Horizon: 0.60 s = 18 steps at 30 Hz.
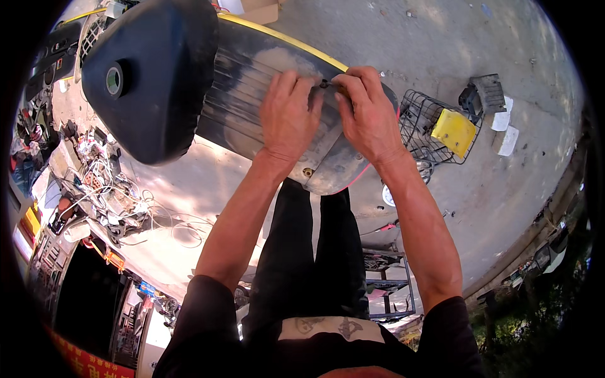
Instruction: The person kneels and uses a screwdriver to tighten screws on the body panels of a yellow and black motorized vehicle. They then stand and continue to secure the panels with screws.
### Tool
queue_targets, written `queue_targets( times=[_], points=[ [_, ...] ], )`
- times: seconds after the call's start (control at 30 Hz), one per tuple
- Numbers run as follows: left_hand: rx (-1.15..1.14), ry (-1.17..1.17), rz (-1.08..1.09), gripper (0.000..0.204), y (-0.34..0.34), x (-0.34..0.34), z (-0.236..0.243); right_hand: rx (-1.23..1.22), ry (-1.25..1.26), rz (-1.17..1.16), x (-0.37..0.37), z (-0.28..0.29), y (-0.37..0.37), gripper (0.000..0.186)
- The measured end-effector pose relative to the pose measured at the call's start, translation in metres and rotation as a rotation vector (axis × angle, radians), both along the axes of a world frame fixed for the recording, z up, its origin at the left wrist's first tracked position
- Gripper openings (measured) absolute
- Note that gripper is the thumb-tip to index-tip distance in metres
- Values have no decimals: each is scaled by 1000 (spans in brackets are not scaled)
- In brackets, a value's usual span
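Below me lies a dusty dark scooter footboard (pixel 242 94), ribbed on top, with a yellow trim strip (pixel 283 34) along its far edge. My left hand (pixel 290 116) rests on it with bent fingers drawn together. Close by on the right, my right hand (pixel 372 116) has its thumb and fingers curled in at the far edge. Between the two sets of fingertips shows a small dark spot, perhaps a hole or fastener; what the fingers grip is hidden. A brass-coloured round fitting (pixel 307 171) sits in the near part of the board.
A big black seat-shaped piece (pixel 161 75) with a round fitting covers the board's left end. To the right on the concrete stand a wire basket (pixel 419 113) with a yellow plate (pixel 454 132) and a black plastic part (pixel 488 94). Tangled cables (pixel 110 189) lie at left.
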<state>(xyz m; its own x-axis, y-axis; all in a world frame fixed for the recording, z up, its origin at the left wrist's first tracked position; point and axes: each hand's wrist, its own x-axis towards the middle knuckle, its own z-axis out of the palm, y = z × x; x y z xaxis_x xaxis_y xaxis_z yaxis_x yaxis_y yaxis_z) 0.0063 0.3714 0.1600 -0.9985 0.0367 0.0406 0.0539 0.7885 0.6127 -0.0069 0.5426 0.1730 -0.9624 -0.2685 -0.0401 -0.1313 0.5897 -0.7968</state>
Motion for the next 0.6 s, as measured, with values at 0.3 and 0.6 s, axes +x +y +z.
queue_targets(
  times=[0.3, 0.6],
  points=[
    [30, 32, 0, 25, -4, 1, -7, 193, -5, 134, -9, 11, -7, 23],
    [62, 30, -1, 28, -5, 0, -7, 39, -284, -9, -25, 7, 4, 20]
  ],
)
